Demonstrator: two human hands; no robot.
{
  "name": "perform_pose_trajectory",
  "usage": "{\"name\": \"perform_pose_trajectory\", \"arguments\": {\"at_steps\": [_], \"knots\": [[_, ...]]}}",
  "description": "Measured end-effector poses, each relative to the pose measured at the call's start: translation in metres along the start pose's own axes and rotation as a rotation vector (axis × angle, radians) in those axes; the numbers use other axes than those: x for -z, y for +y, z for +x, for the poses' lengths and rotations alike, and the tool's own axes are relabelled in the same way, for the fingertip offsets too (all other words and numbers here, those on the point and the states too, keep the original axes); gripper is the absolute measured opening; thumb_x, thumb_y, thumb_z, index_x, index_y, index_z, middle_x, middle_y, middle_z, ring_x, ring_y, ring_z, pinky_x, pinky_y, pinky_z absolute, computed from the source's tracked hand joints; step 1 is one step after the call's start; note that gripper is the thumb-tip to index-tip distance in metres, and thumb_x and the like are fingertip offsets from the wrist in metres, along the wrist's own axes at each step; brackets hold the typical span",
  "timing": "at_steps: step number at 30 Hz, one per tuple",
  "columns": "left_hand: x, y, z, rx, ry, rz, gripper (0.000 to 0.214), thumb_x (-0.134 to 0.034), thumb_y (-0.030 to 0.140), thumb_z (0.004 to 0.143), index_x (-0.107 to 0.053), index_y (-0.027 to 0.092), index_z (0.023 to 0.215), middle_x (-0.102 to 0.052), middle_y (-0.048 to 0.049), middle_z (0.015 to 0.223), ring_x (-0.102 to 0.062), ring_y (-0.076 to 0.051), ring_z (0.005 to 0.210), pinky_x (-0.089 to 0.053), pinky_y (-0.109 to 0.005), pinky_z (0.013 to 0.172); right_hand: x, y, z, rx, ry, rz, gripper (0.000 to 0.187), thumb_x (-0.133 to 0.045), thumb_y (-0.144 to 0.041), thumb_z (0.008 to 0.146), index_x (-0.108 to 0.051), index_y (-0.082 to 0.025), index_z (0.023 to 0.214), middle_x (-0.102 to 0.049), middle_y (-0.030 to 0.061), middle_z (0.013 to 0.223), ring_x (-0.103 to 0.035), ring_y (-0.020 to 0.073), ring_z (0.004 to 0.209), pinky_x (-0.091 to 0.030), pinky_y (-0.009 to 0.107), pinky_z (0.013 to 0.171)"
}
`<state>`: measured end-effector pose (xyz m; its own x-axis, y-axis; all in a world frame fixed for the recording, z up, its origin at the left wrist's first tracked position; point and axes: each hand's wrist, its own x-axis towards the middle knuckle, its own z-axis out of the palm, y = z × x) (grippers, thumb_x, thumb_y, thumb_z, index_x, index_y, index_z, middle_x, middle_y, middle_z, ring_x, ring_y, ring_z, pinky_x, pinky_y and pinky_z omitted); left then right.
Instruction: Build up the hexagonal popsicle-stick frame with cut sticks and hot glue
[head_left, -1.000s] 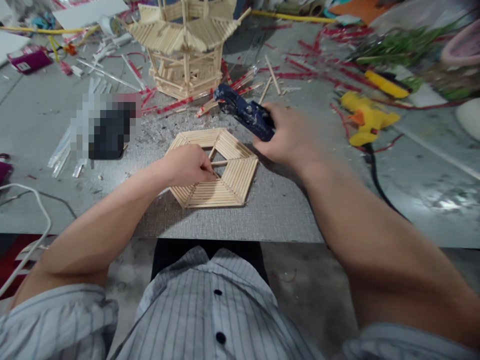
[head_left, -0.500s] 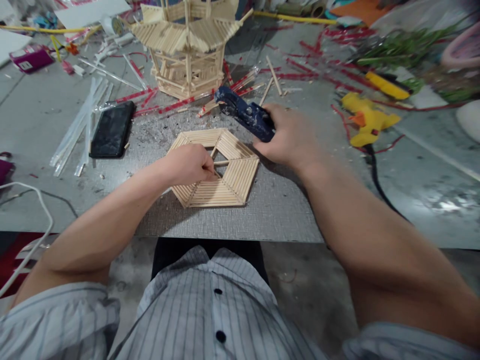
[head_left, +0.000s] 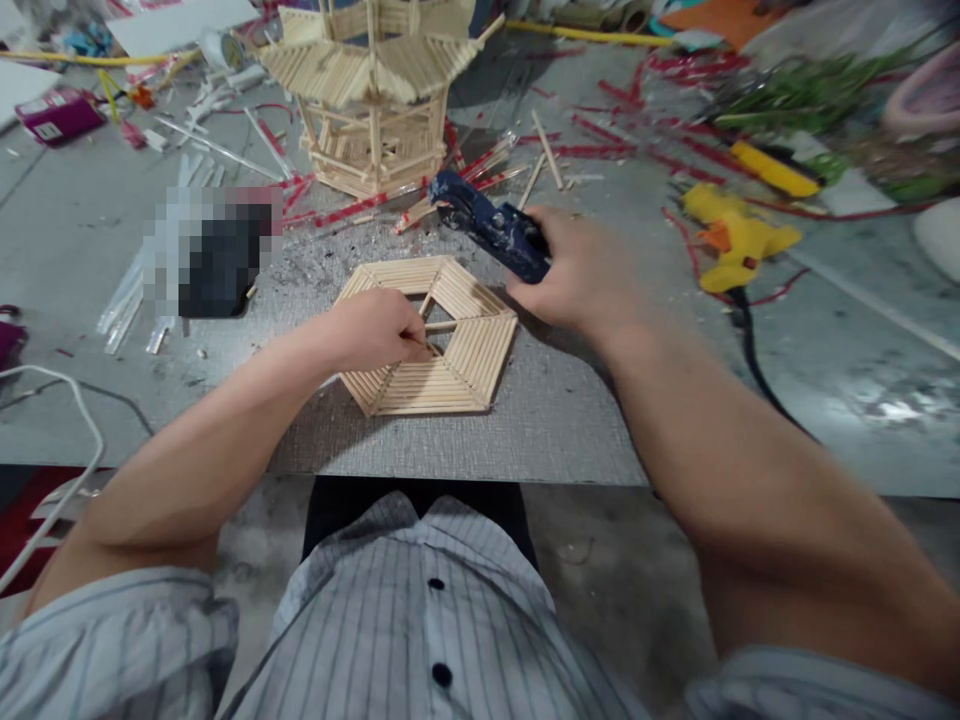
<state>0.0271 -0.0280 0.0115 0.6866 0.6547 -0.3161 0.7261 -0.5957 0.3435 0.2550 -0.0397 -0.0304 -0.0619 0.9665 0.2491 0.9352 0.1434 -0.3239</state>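
Observation:
A flat hexagon of wooden sticks (head_left: 457, 345) lies on the grey mat (head_left: 525, 430) near the table's front edge. My left hand (head_left: 371, 330) rests on its left half, fingers pinched on a thin stick (head_left: 439, 326) that spans the open centre. My right hand (head_left: 581, 270) lies just right of the hexagon, closed around a dark blue glue gun (head_left: 487, 225) whose nozzle points up and left.
A wooden stick pagoda (head_left: 371, 90) stands behind the hexagon. Red strips and loose sticks litter the table. A yellow glue gun (head_left: 731, 240) with a black cord lies at the right. Clear glue sticks (head_left: 124, 310) and a dark blurred object lie left.

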Motion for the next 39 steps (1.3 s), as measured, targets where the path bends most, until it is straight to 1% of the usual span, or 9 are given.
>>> {"name": "perform_pose_trajectory", "arguments": {"at_steps": [4, 10, 17, 21, 25, 29, 33, 36, 39], "knots": [[0.001, 0.004, 0.000, 0.044, 0.002, -0.006, 0.016, -0.064, 0.029, 0.077, -0.077, 0.019, 0.076, -0.066, 0.0033, 0.063, -0.051, -0.009, 0.058, -0.030, -0.023, 0.057, -0.002, 0.003, 0.001, 0.019, 0.003, 0.027, 0.059, -0.060, -0.036, 0.075, -0.046, -0.024, 0.131, -0.058, 0.0138, 0.125, -0.052, 0.0378, 0.118, -0.041, 0.056, 0.098], [0.002, 0.008, 0.000, 0.077, 0.001, 0.004, 0.015, -0.066, 0.029, 0.076, -0.074, 0.019, 0.068, -0.058, 0.0047, 0.053, -0.047, -0.009, 0.054, -0.028, -0.025, 0.057, -0.007, 0.009, 0.002, 0.071, 0.055, 0.010, 0.053, -0.058, -0.035, 0.076, -0.049, -0.024, 0.128, -0.061, 0.0137, 0.119, -0.056, 0.0368, 0.111, -0.044, 0.054, 0.092], [0.000, 0.006, 0.002, 0.061, 0.006, 0.045, 0.015, -0.066, 0.028, 0.075, -0.072, 0.019, 0.065, -0.053, 0.0056, 0.050, -0.041, -0.008, 0.049, -0.023, -0.027, 0.055, -0.013, 0.013, 0.002, 0.118, 0.120, -0.019, 0.050, -0.058, -0.036, 0.077, -0.051, -0.024, 0.125, -0.064, 0.0122, 0.111, -0.059, 0.0334, 0.101, -0.047, 0.048, 0.083], [0.000, 0.006, 0.003, 0.053, 0.002, 0.034, 0.016, -0.066, 0.027, 0.074, -0.070, 0.019, 0.061, -0.050, 0.0058, 0.048, -0.040, -0.008, 0.048, -0.023, -0.027, 0.056, -0.014, 0.013, 0.002, 0.104, 0.111, -0.029, 0.052, -0.059, -0.035, 0.077, -0.050, -0.023, 0.127, -0.064, 0.0127, 0.113, -0.059, 0.0333, 0.102, -0.047, 0.048, 0.086], [0.003, 0.006, 0.004, 0.037, -0.035, 0.053, 0.018, -0.064, 0.028, 0.076, -0.071, 0.018, 0.063, -0.051, 0.0050, 0.048, -0.041, -0.009, 0.049, -0.024, -0.027, 0.057, -0.012, 0.011, 0.002, 0.076, 0.095, -0.043, 0.056, -0.060, -0.035, 0.074, -0.050, -0.022, 0.127, -0.063, 0.0123, 0.114, -0.059, 0.0339, 0.104, -0.047, 0.049, 0.087], [0.007, 0.008, 0.004, 0.046, -0.072, 0.082, 0.019, -0.062, 0.027, 0.078, -0.072, 0.018, 0.065, -0.051, 0.0045, 0.048, -0.040, -0.008, 0.048, -0.025, -0.027, 0.057, -0.010, 0.009, 0.001, 0.060, 0.100, -0.060, 0.061, -0.061, -0.032, 0.070, -0.051, -0.018, 0.128, -0.064, 0.0133, 0.114, -0.059, 0.0338, 0.105, -0.048, 0.047, 0.089], [0.008, 0.010, 0.002, 0.044, -0.094, 0.096, 0.022, -0.060, 0.031, 0.080, -0.072, 0.017, 0.067, -0.054, 0.0031, 0.050, -0.042, -0.008, 0.049, -0.025, -0.026, 0.056, -0.007, 0.006, 0.001, 0.057, 0.078, -0.064, 0.060, -0.060, -0.031, 0.072, -0.049, -0.022, 0.130, -0.064, 0.0124, 0.117, -0.058, 0.0322, 0.108, -0.047, 0.047, 0.090], [0.007, 0.010, 0.001, 0.048, -0.086, 0.098, 0.023, -0.059, 0.034, 0.081, -0.074, 0.017, 0.073, -0.059, 0.0023, 0.055, -0.045, -0.008, 0.052, -0.025, -0.026, 0.056, -0.006, 0.006, 0.001, 0.037, 0.047, -0.079, 0.065, -0.061, -0.031, 0.070, -0.048, -0.017, 0.132, -0.061, 0.0148, 0.120, -0.057, 0.0343, 0.112, -0.046, 0.049, 0.092], [0.006, 0.009, 0.002, 0.058, -0.066, 0.097, 0.025, -0.060, 0.038, 0.081, -0.075, 0.018, 0.078, -0.064, 0.0016, 0.061, -0.048, -0.009, 0.054, -0.026, -0.025, 0.056, -0.008, 0.008, 0.002, 0.050, 0.055, -0.066, 0.061, -0.059, -0.033, 0.073, -0.047, -0.022, 0.132, -0.062, 0.0124, 0.120, -0.057, 0.0336, 0.112, -0.045, 0.049, 0.093]]}}
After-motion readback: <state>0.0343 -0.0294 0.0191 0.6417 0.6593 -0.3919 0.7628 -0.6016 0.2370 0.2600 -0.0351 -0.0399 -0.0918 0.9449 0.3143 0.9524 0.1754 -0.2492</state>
